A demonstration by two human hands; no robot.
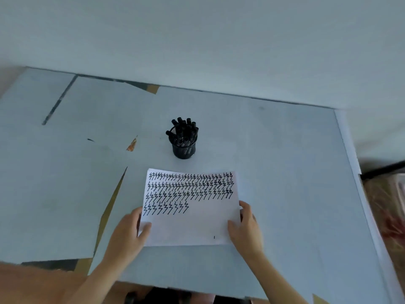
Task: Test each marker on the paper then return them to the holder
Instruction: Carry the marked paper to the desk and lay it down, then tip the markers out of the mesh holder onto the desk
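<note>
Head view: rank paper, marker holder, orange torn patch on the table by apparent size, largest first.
1. paper, by far the largest; it also lies nearest the camera.
2. marker holder, the black mesh cup, clearly smaller.
3. orange torn patch, smallest, a sliver left of the holder.
Holder and patch sit at similar depth, so that pair is a fair comparison.

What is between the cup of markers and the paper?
Nothing: just bare table between the cup of markers and the paper, seen from the head view.

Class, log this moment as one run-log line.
left hand: holds paper left edge | right hand: holds right edge | markers: all in mesh holder | paper: zigzag marks, on table
</note>
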